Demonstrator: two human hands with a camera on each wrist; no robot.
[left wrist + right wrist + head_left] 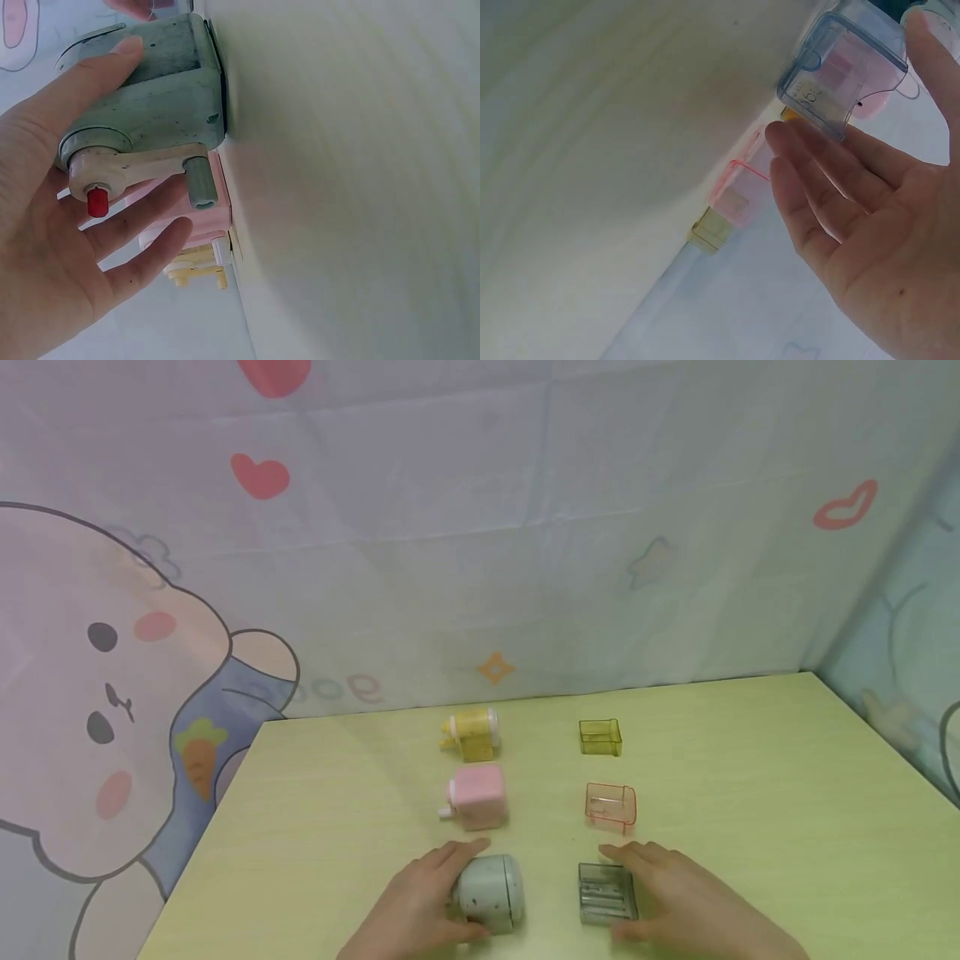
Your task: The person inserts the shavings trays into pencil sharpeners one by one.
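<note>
- I see the left hand (422, 897), fingers spread around the green sharpener (489, 893).
- Right hand (684, 897): fingers relaxed around the grey bin (604, 895).
- Just beyond: pink sharpener (481, 797), red-edged bin (611, 808).

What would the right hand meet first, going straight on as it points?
The right hand would likely meet the grey see-through container between its thumb and fingers; present contact is unclear.

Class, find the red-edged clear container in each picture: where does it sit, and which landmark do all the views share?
Head: the red-edged container lies right of centre, between the yellow container and the grey container.
Left wrist: not visible.
Right wrist: near the centre, left of the right hand's fingers, above and right of the yellow container.
Shared landmark: the pale tabletop.
</note>
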